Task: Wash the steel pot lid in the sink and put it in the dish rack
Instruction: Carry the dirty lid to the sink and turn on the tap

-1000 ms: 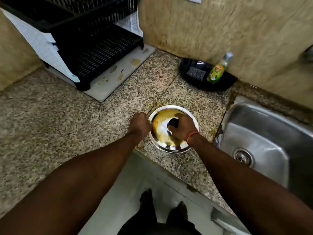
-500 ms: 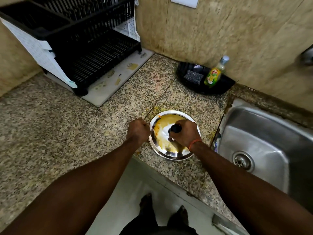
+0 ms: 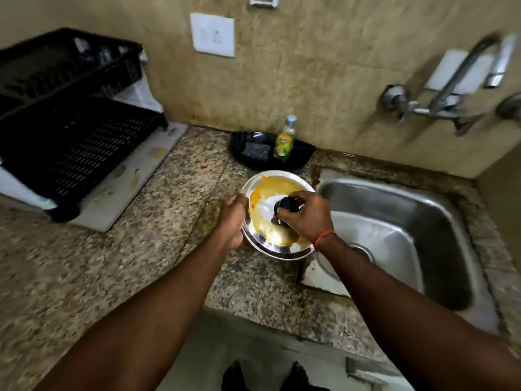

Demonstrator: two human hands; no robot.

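The steel pot lid (image 3: 270, 187), smeared with yellow food, is tilted and raised off the granite counter just left of the steel sink (image 3: 439, 221). My right hand (image 3: 307, 215) is closed around its black knob. The left rim of the lid is held by my left hand (image 3: 232, 215). At the far left stands the black two-tier dish rack (image 3: 70, 131) on a white drip tray.
A black tray (image 3: 304, 153) against the wall holds a scrub pad (image 3: 255, 150) and a dish-soap bottle (image 3: 284, 141). A wall tap (image 3: 451, 88) hangs above the sink. The counter's front edge is near my body.
The lid has come up off the counter and shifted right toward the sink, held by both hands. My head has lifted, bringing the wall and tap into view.
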